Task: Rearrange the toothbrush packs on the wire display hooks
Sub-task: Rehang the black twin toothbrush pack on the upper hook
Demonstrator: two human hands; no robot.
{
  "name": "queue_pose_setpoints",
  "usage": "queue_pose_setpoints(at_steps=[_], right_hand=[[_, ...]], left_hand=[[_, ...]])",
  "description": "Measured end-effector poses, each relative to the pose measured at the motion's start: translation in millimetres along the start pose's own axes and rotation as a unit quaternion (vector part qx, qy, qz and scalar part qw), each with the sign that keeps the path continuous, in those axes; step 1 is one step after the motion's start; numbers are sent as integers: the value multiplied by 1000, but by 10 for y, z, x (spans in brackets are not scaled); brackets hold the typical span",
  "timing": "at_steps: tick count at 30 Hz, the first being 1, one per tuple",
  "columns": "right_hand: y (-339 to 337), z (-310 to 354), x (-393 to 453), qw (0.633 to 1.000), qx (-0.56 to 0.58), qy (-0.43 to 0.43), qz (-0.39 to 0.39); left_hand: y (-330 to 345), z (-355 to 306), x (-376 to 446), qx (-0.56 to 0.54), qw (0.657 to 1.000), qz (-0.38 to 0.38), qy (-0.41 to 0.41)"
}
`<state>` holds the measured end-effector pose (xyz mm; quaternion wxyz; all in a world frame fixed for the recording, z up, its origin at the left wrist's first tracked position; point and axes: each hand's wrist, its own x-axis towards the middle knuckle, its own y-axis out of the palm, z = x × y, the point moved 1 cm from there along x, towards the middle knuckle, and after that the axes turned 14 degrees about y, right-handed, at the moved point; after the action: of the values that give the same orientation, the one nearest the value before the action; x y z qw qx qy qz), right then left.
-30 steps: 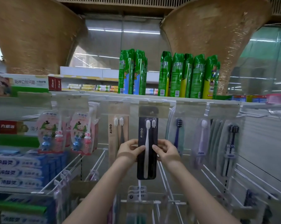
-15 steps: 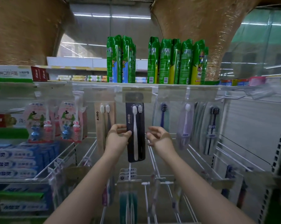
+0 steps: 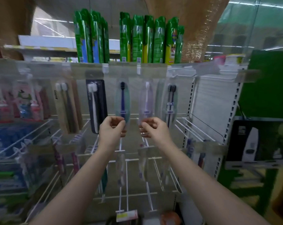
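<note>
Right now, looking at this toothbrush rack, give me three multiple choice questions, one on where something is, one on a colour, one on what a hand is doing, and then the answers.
1. Where does the black pack hang relative to the pack with the dark blue toothbrush?
A. To its left
B. To its right
C. On the row below it

2. What colour are the tall packs standing on the top shelf?
A. Red
B. Green
C. White

3. What is the left hand doing?
A. Lying flat on the shelf
B. Gripping the black pack
C. Raised with fingers curled at the bottom of the dark blue toothbrush's pack

Answers: 1 A, the black pack is on the next hook to the left. 2 B, their wrappers are green. 3 C, its fingertips meet at that pack's lower end, while the right hand is at the lilac pack.
</note>
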<state>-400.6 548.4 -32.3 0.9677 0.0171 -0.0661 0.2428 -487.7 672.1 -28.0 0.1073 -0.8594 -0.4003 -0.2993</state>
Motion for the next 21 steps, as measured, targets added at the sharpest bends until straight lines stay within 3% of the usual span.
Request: queue_pose_setpoints(at_steps=[11, 21], right_hand=[[-1043, -640, -587, 995, -8, 86, 40], [-1697, -1680, -897, 980, -3, 195, -34]], left_hand=[[1067, 290, -1089, -32, 991, 90, -95], [1653, 1057, -1950, -3, 966, 163, -201]])
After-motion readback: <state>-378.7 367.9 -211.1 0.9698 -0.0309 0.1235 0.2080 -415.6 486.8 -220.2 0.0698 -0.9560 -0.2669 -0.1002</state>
